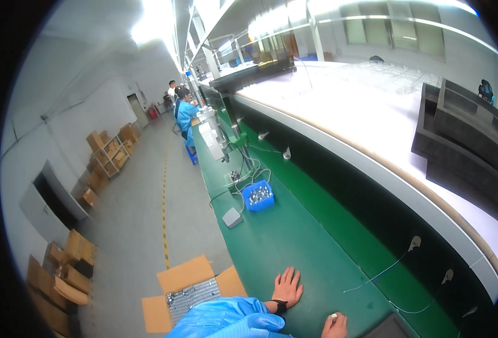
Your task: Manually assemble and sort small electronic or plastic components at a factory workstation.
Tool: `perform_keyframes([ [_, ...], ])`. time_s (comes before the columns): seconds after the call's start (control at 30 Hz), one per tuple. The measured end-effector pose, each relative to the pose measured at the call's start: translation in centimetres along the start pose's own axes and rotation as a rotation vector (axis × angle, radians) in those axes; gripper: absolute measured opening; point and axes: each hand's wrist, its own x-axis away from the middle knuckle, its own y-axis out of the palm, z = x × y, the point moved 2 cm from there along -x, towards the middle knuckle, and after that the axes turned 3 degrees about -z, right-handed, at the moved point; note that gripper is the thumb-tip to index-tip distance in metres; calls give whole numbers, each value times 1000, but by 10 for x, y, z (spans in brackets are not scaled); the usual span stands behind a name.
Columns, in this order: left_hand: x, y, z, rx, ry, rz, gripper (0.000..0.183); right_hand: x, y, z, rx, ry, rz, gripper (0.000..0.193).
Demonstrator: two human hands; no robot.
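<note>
My left hand (287, 288) lies palm down on the green worktable (311, 248), its fingers spread and nothing under them that I can see. A dark band circles that wrist, below a blue sleeve (226, 318). To the right, at the lower edge, my right hand (334, 328) is closed, with a small pale, shiny piece (333, 317) showing between thumb and fingers; its kind is too small to make out. Left of my sleeve stands an open cardboard box (184, 271) holding rows of small silvery metal parts (195, 297), partly hidden by the sleeve.
Farther along the table are a blue bin (252, 205) of metal parts, a grey pedal-like block (232, 217), cables and a bench machine (212, 141). A dark tray (392, 327) lies at lower right. Black bins (466, 135) sit on the raised white bench. Co-workers sit beyond.
</note>
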Motion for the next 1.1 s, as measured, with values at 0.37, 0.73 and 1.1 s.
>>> perform_keyframes([
  [0.37,1,4,-1,21,5,31,56,3,-3,-4,6,24,-9,28],
  [0.73,1,6,-3,19,-8,12,56,0,2,-10,65,75,-46,30],
  [1.1,-3,2,-1,23,16,-12,55,-44,23,-18,-24,123,-83,28],
])
